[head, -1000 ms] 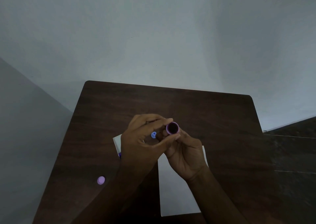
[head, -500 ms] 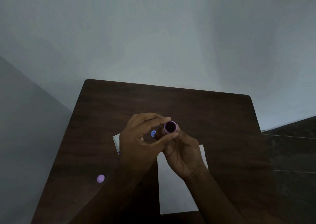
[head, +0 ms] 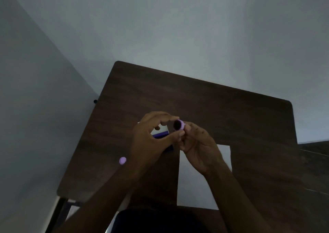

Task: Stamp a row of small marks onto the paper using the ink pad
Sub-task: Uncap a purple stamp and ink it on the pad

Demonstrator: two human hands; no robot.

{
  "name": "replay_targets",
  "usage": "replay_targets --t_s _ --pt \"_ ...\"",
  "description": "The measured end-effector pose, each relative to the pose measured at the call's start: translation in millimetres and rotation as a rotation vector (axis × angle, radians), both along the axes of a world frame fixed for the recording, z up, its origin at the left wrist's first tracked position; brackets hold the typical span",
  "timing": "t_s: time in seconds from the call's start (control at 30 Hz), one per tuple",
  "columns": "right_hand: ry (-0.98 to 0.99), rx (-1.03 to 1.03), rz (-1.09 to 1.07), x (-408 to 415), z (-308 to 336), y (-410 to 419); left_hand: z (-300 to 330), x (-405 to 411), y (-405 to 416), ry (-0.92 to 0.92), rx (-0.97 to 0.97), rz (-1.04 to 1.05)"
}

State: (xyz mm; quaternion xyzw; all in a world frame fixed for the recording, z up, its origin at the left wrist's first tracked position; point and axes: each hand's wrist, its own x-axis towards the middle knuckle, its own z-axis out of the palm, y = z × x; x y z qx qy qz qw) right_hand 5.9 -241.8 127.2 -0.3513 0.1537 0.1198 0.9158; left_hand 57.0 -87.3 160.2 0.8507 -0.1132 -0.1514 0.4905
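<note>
My right hand holds a small round purple stamp above the table, its dark face turned toward the camera. My left hand is curled beside it, with thumb and forefinger touching the stamp's rim. Under my left hand lies the ink pad, a blue case with a white lid, mostly hidden. A white sheet of paper lies flat below my right hand, partly covered by my wrist.
A purple round cap lies on the dark wooden table at the left. Grey walls stand behind and to the left of the table. A dark object fills the bottom edge.
The camera view has tilted and shifted right. Both hands stay together on the stamp, which has turned slightly leftward. The small blue item seen between my fingers is no longer visible.
</note>
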Motion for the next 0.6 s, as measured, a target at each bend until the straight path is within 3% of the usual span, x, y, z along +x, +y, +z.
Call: replay_targets --t_s 0.17,0.33,0.47,0.6 --pt "0.161 -0.377 0.008 6 -25 8 -29 5 24 -0.034 0.028 0.007" --pt "0.244 -1.002 0.037 9 -53 21 -82 8 47 -0.006 0.030 0.049" --pt "0.201 -1.416 0.150 9 -82 39 -136 3 57 -0.033 0.331 -0.026" --pt "0.254 -1.566 0.439 24 -107 55 -165 -5 55 -0.078 0.488 -0.156"
